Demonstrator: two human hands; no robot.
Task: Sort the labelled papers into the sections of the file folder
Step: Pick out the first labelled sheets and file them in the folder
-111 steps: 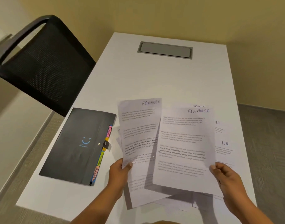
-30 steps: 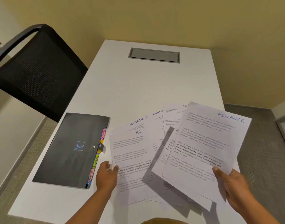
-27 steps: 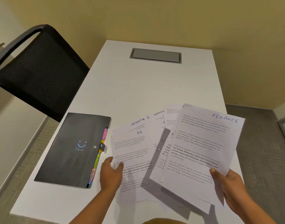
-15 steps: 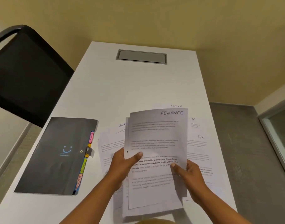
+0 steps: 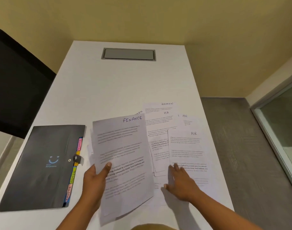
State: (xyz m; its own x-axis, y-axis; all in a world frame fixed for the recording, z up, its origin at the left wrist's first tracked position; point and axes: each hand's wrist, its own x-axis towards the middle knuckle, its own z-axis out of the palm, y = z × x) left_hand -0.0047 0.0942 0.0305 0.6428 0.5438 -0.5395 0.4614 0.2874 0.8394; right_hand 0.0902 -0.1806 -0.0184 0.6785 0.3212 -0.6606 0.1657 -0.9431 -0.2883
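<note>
My left hand [image 5: 95, 181] pinches the FINANCE papers [image 5: 123, 156] by their left edge, thumb on top, and holds them lifted above the table. My right hand [image 5: 180, 181] lies with fingers spread and straight over the loose sheets on the white table [image 5: 125, 87]. These sheets include an HR paper [image 5: 190, 146], a second HR paper [image 5: 160, 127] and an ADMIN paper [image 5: 165, 106]. The black file folder [image 5: 44, 166] lies closed at the left, with coloured section tabs [image 5: 74, 171] along its right edge.
A black mesh chair [image 5: 17, 83] stands at the table's left side. A grey cable hatch [image 5: 128, 54] is set into the far end of the table. A glass panel [image 5: 281, 130] is at the right, beyond grey carpet.
My right hand has let go of the FINANCE papers and moved right onto the HR sheets. My left hand alone now holds the FINANCE papers, shifted left toward the folder.
</note>
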